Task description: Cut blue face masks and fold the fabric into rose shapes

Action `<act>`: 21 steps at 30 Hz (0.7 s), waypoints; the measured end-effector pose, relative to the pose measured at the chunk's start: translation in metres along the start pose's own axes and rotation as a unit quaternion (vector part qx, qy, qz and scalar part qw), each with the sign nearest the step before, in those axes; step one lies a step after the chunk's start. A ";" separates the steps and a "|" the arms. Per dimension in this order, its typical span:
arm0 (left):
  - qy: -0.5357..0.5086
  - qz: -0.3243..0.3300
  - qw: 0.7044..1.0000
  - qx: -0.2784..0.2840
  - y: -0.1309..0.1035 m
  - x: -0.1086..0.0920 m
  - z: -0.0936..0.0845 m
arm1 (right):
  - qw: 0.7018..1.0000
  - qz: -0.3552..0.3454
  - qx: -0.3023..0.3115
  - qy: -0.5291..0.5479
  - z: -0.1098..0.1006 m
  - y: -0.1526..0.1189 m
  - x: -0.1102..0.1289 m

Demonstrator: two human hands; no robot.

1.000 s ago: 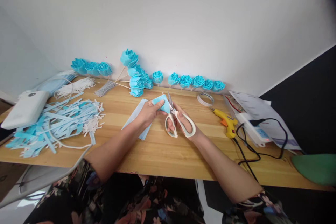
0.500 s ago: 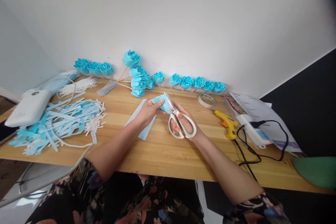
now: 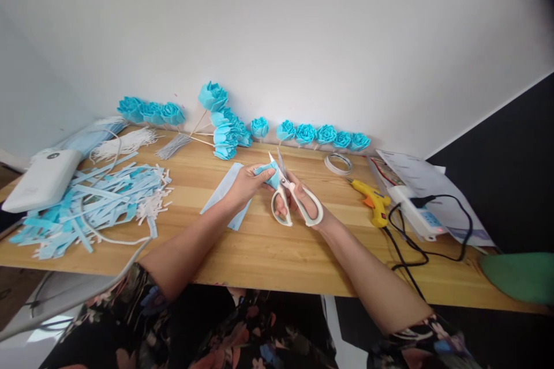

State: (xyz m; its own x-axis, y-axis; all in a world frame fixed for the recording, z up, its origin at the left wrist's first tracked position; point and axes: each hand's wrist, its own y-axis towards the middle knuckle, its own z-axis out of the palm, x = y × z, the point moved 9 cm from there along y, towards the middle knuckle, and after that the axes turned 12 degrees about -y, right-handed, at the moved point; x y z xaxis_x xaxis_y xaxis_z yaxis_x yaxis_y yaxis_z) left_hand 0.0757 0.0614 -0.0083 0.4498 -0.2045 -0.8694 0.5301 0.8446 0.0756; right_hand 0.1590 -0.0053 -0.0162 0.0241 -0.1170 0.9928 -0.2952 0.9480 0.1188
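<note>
Pinched in my left hand [image 3: 247, 185] is a small piece of blue fabric [image 3: 272, 177], seemingly folded, its right edge against the scissors. My right hand [image 3: 298, 193] grips white-handled scissors [image 3: 284, 181] with fingers through the loops; the blades point up and away and stand apart. Under my left wrist, a pale blue fabric strip [image 3: 236, 221] lies flat on the wooden table [image 3: 268, 259]. Behind my hands, blue fabric flowers [image 3: 225, 141] on thin sticks lean in a cluster, with a row of more flowers [image 3: 325, 134] along the wall.
At left lie a heap of blue offcuts [image 3: 108, 199], a white power bank [image 3: 43, 180] with a cable, white ear loops [image 3: 125, 145] and grey wires [image 3: 173, 146]. To the right are a tape roll [image 3: 338, 164], a yellow glue gun [image 3: 373, 202], a power strip [image 3: 418, 213] and papers [image 3: 433, 190].
The scissors have opened wider, blades and handles spreading apart. The blue piece has shifted and looks more bunched in my left hand. The whole view has slid slightly.
</note>
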 end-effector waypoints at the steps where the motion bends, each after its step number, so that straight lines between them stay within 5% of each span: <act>1: -0.003 -0.005 1.000 0.003 0.000 0.001 0.001 | 1.000 -0.002 -0.003 0.002 0.000 0.000 0.000; 21: 0.022 0.007 1.000 0.004 -0.001 -0.002 0.005 | 0.999 0.000 -0.050 0.020 -0.003 -0.001 0.000</act>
State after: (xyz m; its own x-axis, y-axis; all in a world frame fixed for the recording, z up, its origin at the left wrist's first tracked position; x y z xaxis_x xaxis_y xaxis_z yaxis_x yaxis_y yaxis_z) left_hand 0.0779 0.0581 -0.0045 0.4256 -0.1700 -0.8888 0.5292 0.8435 0.0921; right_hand 0.1625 -0.0051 -0.0167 0.0632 -0.1076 0.9922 -0.1992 0.9728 0.1182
